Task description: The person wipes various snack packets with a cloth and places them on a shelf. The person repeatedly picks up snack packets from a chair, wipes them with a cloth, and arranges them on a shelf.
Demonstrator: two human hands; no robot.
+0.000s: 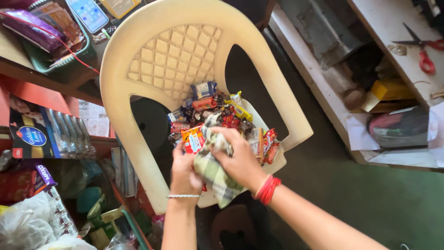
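A cream plastic chair stands below me with a heap of small wrapped sweets and snack bars on its seat. My right hand, with red thread around the wrist, grips a green and white checked cloth at the front of the heap. My left hand, with a thin silver bangle, holds the same cloth from the left, close to an orange wrapper. The cloth hangs down over the seat's front edge.
A shelf at the left holds a dark blue box, packets and plastic bags. A green basket and a phone lie at the top left. Red-handled scissors rest on a white counter at the right.
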